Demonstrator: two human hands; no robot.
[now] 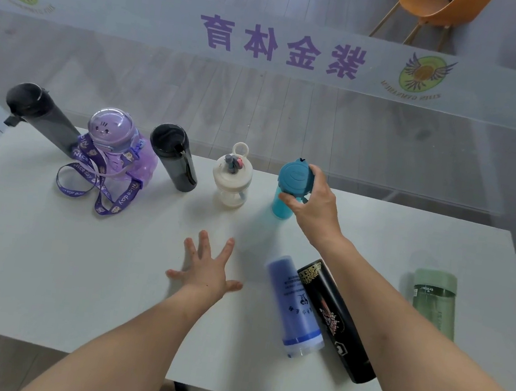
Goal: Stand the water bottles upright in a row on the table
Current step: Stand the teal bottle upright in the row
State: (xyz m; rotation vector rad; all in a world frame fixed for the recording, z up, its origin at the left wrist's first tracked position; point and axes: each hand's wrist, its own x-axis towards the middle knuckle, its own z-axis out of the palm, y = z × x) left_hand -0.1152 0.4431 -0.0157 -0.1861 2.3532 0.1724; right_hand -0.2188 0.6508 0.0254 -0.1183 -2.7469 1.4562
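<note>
Along the far edge of the white table point(46, 267) stands a row: a tall dark bottle point(40, 118), a purple cat-lid bottle point(116, 148) with a lanyard, a second dark bottle point(175, 157) and a small cream bottle point(232, 179). At the row's right end a teal bottle point(292, 185) stands upright, and my right hand point(314, 205) grips it just under the lid. My left hand point(207, 270) hovers over the table's middle, fingers spread, holding nothing. A blue bottle point(296, 307), a black bottle point(337, 322) and a green bottle point(435, 303) lie on their sides at the right.
A glass wall point(294, 102) with purple lettering rises right behind the table's far edge. An orange chair point(435, 9) stands beyond the glass. My feet show below the table's near edge point(226, 389).
</note>
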